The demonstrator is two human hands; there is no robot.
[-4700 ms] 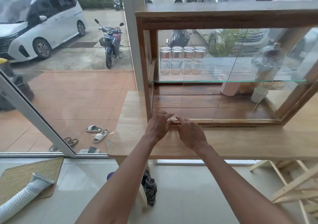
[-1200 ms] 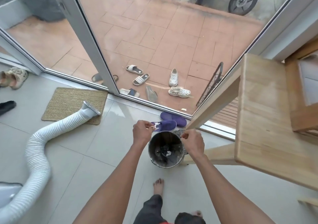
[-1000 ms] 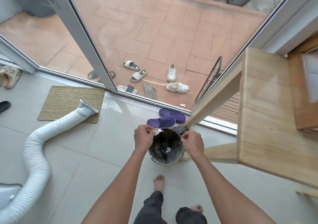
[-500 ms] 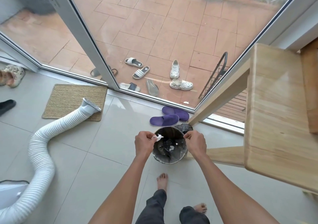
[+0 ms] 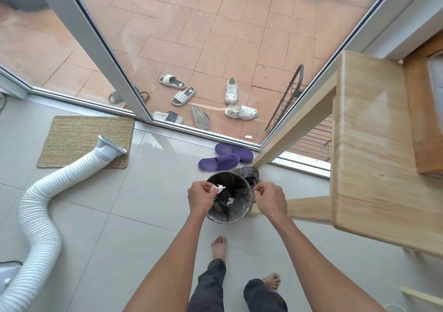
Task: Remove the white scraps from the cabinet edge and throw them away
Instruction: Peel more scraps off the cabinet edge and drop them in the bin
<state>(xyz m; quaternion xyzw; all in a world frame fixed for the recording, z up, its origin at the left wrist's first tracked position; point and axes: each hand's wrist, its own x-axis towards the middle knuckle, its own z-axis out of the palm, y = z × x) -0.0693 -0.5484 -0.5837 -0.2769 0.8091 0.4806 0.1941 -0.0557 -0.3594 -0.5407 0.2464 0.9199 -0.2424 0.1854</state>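
My left hand (image 5: 201, 196) pinches a small crumpled white scrap (image 5: 220, 188) over the left rim of a dark round trash bin (image 5: 225, 215) on the floor. Another white scrap (image 5: 230, 200) lies inside the bin on a black liner. My right hand (image 5: 270, 200) hovers at the bin's right rim with fingertips pinched together; I cannot tell whether anything is between them. The wooden cabinet corner (image 5: 418, 110) shows at the far right, on a pale wooden table (image 5: 369, 148).
A white ribbed hose (image 5: 38, 218) curves across the tiled floor to a woven mat (image 5: 79, 139). Purple slippers (image 5: 224, 158) lie just beyond the bin. Glass doors stand ahead with shoes outside. My bare feet (image 5: 219, 247) are below the bin.
I turned from the cabinet edge to the floor bin. Over the last second both hands have stayed over the bin, and a white scrap has appeared inside it.
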